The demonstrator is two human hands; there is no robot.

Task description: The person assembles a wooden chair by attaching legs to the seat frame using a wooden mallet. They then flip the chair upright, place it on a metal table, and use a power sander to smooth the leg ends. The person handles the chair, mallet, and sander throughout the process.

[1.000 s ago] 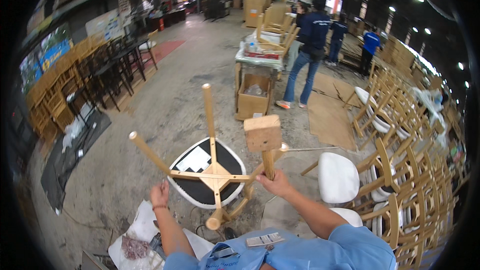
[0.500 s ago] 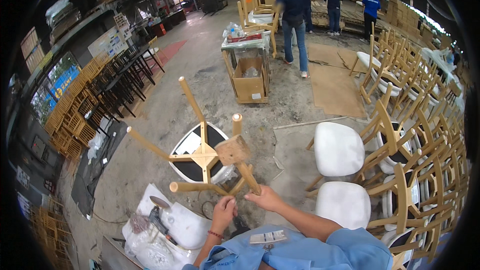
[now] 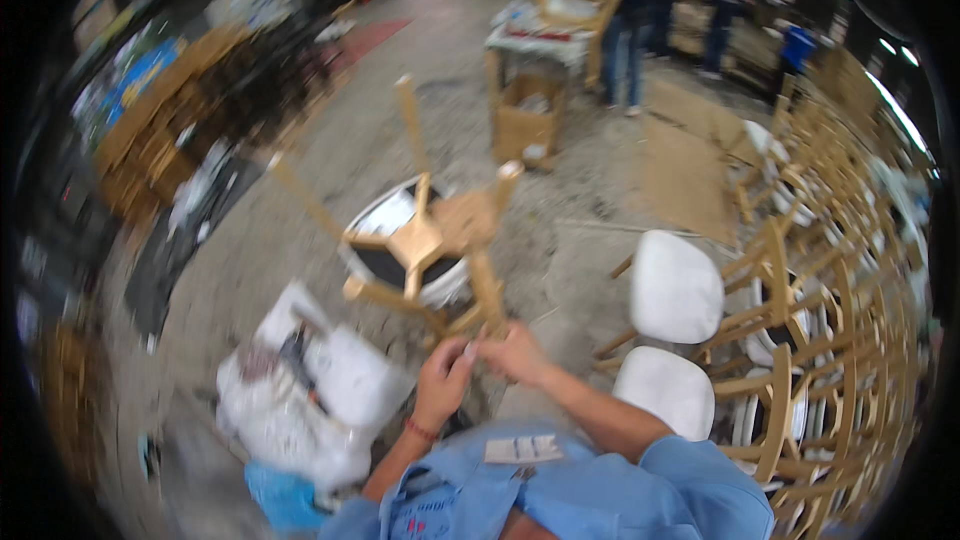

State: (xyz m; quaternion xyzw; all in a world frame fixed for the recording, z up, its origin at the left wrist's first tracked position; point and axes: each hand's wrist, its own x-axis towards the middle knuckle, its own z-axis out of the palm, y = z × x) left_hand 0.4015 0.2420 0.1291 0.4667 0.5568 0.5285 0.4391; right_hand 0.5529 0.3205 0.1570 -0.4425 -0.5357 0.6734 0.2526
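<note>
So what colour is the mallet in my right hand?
The mallet is light brown; it shows best in the head view, though slightly blurred.

- Honey-tan with black and white on the upturned chair (image 3: 416,237).
- Tan-brown on the mallet (image 3: 467,221).
- Light blue on the shirt (image 3: 640,495), near.
- Dark red on the bracelet (image 3: 420,430), near.
- Plain white on the two seats (image 3: 677,287), right.
- Bright blue on the plastic (image 3: 284,497), near left.
- Brown on the cardboard sheets (image 3: 688,190), far right.
- Mottled grey on the floor (image 3: 585,155).
</note>
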